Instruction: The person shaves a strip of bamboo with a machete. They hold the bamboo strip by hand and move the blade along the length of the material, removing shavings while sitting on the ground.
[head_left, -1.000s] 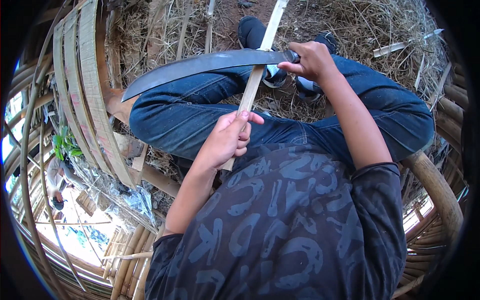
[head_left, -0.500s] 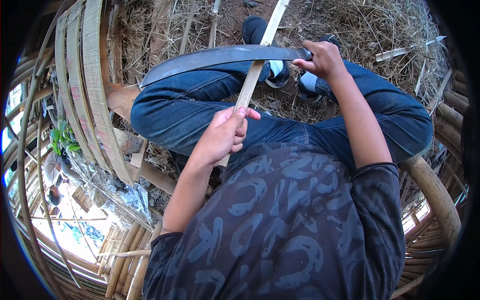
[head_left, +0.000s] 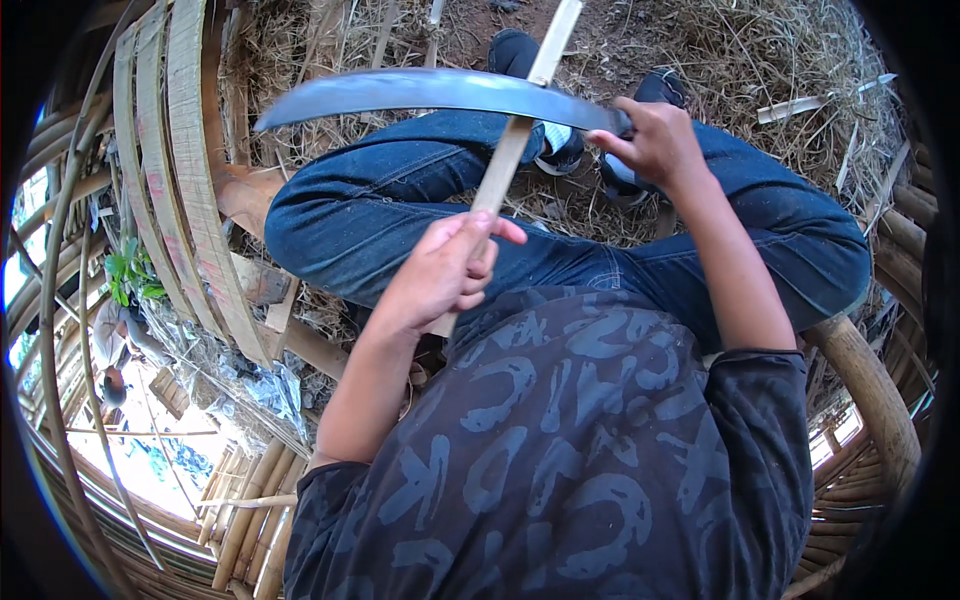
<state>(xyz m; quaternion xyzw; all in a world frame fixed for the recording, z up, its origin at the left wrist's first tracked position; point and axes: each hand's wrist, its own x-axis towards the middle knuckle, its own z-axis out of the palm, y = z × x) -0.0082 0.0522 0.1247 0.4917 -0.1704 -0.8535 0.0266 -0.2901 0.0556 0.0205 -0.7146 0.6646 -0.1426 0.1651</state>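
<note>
My left hand is closed around the lower part of a pale bamboo strip, its thumb lying along the strip. The strip slants up and to the right, away from my body, over my jeans. My right hand grips the handle of a long, curved machete, which is slightly blurred. Its grey blade crosses over the strip beyond my left hand, with the tip pointing left. Whether the edge touches the strip I cannot tell.
Wide bamboo slats stand at the left beside my knee. Dry straw covers ground at the upper right, where a loose bamboo sliver lies. A bamboo pole runs by my right thigh. Another person is farther off at the left.
The machete blade has swung, its tip rising and shifting left, while my right hand has dropped slightly toward me. My left hand keeps its hold on the strip.
</note>
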